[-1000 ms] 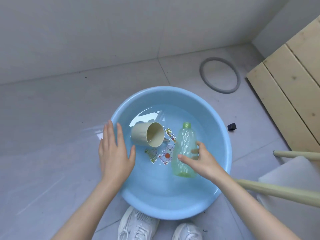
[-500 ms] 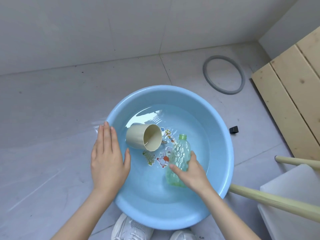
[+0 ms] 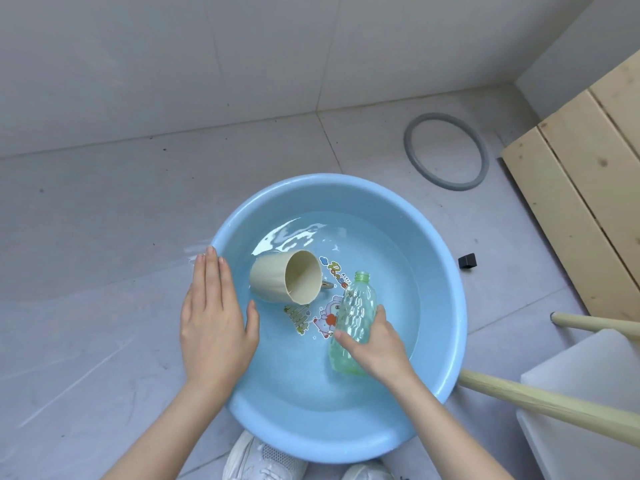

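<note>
A light blue basin stands on the grey tiled floor with shallow water in it and cartoon stickers on its bottom. A beige cup lies on its side in the water, its mouth toward the right. My right hand grips a clear green capless bottle round its lower body; the bottle's neck points away from me and its base dips into the water. My left hand is flat with straight fingers over the basin's left rim, holding nothing.
A grey rubber ring lies on the floor behind the basin. A small black block sits right of the rim. Pale wooden boards and a white stool with wooden legs stand at right. My white shoes touch the basin's near edge.
My right hand has closed round the bottle and pulled it down toward the near side. My left hand slid a little left along the rim. The cup drifted slightly.
</note>
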Tool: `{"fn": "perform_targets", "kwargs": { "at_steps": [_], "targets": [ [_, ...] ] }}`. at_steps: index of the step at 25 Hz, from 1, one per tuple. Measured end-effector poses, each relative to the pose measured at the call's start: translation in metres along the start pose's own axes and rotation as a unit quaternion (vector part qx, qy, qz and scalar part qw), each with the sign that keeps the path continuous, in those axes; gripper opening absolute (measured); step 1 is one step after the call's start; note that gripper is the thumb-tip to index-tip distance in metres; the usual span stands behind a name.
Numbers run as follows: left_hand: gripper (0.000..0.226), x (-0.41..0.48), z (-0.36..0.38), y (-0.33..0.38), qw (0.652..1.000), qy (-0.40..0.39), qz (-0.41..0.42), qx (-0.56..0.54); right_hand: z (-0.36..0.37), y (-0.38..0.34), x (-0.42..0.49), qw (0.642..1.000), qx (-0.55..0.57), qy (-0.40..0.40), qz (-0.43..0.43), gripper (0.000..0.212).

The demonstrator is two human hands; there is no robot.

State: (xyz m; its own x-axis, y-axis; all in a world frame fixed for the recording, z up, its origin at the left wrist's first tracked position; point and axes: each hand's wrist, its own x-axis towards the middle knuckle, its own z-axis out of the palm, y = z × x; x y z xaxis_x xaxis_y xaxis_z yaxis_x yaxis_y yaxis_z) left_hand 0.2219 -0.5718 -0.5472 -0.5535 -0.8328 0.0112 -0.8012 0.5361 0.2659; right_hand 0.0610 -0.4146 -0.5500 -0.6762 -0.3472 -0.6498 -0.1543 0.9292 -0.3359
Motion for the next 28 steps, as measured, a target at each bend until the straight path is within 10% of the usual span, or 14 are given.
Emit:
{"fn": "perform_targets", "kwargs": {
  "at_steps": [28],
  "targets": [
    [0.069,0.001,-0.001,0.000,1.000,-0.001,-0.001,-0.003,0.005,-0.038,0.015,0.995,-0.046,0.005,0.093,0.101]
  ]
}}
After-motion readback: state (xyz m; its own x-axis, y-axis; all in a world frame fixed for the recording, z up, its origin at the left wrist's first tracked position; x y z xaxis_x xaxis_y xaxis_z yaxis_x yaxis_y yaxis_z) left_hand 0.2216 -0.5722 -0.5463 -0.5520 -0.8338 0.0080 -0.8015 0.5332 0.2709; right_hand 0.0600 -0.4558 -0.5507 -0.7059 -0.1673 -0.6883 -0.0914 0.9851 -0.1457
